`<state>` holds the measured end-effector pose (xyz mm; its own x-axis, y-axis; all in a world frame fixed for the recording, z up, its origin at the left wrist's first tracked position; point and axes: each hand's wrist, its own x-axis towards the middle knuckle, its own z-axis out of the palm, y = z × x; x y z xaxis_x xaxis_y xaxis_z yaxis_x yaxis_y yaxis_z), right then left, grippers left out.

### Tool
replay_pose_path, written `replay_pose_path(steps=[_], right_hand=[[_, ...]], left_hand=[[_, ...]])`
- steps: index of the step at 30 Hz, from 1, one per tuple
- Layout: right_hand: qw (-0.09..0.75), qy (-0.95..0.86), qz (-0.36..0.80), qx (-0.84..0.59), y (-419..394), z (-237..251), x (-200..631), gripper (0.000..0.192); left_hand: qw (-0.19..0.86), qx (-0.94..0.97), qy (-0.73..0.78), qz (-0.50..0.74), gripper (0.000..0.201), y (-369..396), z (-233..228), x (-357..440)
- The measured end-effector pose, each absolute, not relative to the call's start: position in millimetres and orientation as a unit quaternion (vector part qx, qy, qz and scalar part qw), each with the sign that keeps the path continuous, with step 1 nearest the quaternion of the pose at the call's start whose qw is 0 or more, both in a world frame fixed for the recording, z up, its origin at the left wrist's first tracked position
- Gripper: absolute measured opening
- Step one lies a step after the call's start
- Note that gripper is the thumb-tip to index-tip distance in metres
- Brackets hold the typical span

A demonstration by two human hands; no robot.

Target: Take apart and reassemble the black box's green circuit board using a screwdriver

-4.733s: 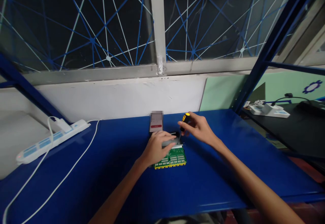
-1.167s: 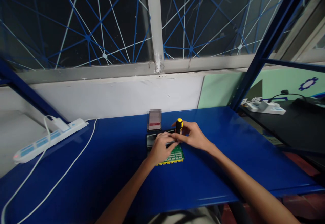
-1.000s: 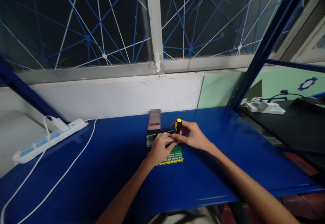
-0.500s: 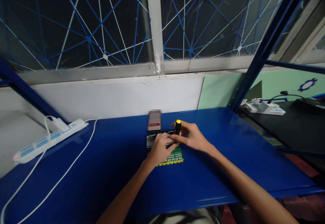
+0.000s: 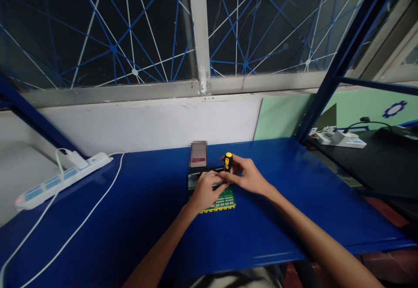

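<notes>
A screwdriver (image 5: 228, 162) with a black and yellow handle stands nearly upright in my right hand (image 5: 247, 175), its fingers closed round the handle. Its tip is hidden behind my fingers. Beneath both hands lies a green circuit board (image 5: 225, 200) with rows of small light parts and a yellow, notched strip along its near edge. A black part with a grey, shiny window (image 5: 193, 179) covers the board's far side. My left hand (image 5: 206, 191) lies over the board, thumb and fingers bent together close to the screwdriver's lower end. What they pinch there is hidden.
A phone-like device (image 5: 198, 155), its screen blurred, stands just behind the board. On the blue table (image 5: 146, 227), a white power strip (image 5: 65, 181) with a white cable (image 5: 94, 211) lies at the left. Blue posts (image 5: 321, 92) rise at both sides.
The screwdriver's handle has turned, so yellow marks on its side now face me. Both hands remain in almost the same place over the board.
</notes>
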<state>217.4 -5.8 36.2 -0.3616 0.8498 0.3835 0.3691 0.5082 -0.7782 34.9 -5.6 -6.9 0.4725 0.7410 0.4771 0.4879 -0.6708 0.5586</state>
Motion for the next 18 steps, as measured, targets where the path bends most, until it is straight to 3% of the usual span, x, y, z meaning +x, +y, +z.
replay_pose_path(steps=[4,10,18], right_hand=[[0.405,-0.769,0.299,-0.395,-4.6,35.7,218.8,0.036],[0.406,-0.772,0.289,-0.394,-4.7,35.0,217.3,0.039],[0.407,-0.77,0.29,-0.397,-5.2,36.4,216.6,0.031]], left_hand=[[0.199,0.847,0.347,0.35,0.017,-5.4,-6.8,34.2],[0.176,0.836,0.376,0.36,0.008,-4.3,-7.8,34.1],[0.173,0.846,0.361,0.351,0.012,-4.4,-7.4,33.7]])
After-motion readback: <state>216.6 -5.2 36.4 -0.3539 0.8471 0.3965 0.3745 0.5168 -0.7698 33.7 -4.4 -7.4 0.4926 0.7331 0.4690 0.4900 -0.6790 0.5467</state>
